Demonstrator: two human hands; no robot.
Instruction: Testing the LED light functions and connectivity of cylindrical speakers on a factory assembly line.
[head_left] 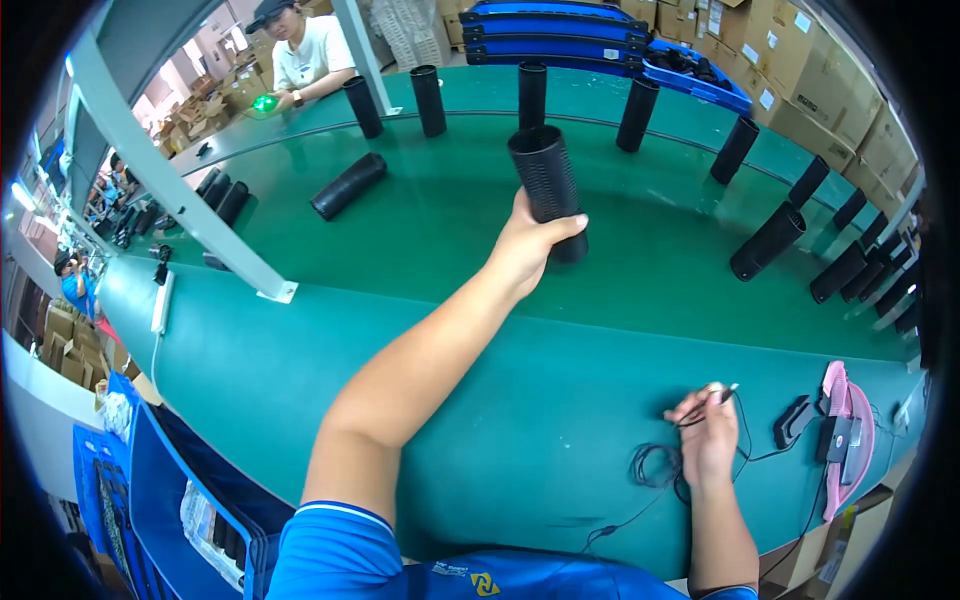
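My left hand (530, 238) reaches out over the green belt and is closed round the lower part of a black perforated cylinder (547, 178). The cylinder is hollow at its top and leans slightly. Nearer to me on the right, my right hand (708, 440) pinches the plug end of a thin black cable (728, 394). Part of that cable lies in a loose coil (655, 465) beside the hand. To the right of it, a black power adapter (793, 422) rests on the table near a pink-framed object (848, 440).
Several similar cylinders stand along the belt, among them a tilted-looking one (768, 241); another cylinder (349, 187) lies on its side. A grey post (180, 170) rises at left. Across the table a person (312, 55) holds a green-lit item. Blue crates (555, 40) stand behind.
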